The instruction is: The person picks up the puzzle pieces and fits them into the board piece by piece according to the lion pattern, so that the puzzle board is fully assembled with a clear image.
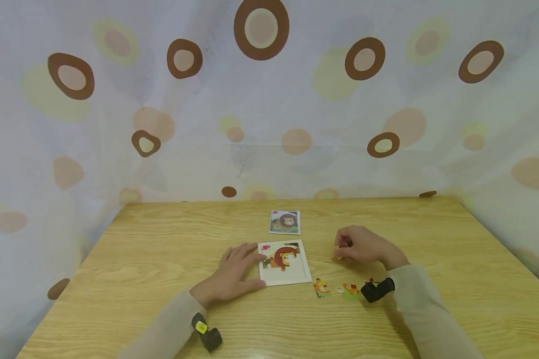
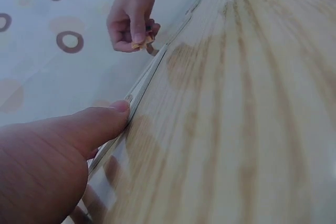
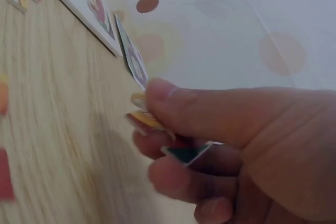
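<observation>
A white-framed jigsaw board (image 1: 285, 275) with a partly filled lion picture lies in the middle of the table. My left hand (image 1: 235, 274) rests along its left edge, fingers spread and fairly straight; in the left wrist view the thumb (image 2: 105, 121) touches the rim. To the right of the board, my right hand (image 1: 361, 244) pinches a jigsaw piece (image 3: 144, 120) between thumb and fingers, over the wooden table. The piece shows orange, yellow and brown, and a dark green corner (image 3: 186, 154) sticks out lower between the fingers.
Behind the board lies a small picture card (image 1: 285, 223) of the lion scene. Loose jigsaw pieces (image 1: 322, 288) lie in front and to the right, with another piece (image 1: 350, 290) near the right wrist's black camera (image 1: 377, 290). A patterned curtain (image 1: 269, 99) hangs behind the table.
</observation>
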Available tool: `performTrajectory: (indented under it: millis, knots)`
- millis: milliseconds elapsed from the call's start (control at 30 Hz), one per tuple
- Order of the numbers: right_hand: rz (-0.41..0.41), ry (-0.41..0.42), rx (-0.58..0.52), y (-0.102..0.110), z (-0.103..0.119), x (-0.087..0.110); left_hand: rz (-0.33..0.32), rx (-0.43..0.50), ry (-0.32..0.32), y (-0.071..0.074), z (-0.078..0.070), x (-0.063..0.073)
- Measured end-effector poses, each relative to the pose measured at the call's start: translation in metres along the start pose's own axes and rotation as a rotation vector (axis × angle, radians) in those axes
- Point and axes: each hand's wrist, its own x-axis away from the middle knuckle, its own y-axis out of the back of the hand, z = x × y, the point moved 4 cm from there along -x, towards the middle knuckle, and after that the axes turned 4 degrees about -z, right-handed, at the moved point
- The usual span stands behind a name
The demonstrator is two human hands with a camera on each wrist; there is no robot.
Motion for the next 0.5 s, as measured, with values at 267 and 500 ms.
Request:
performTrajectory:
  millis: [267, 500]
  knots:
    - [-0.037, 0.050, -0.060, -0.015, 0.016, -0.014, 0.016, -0.012, 0.015, -0.002, 0.001, 0.000]
    - [-0.024, 0.087, -0.073, -0.030, 0.030, -0.027, -0.001, -0.024, 0.009, -0.002, 0.003, 0.000]
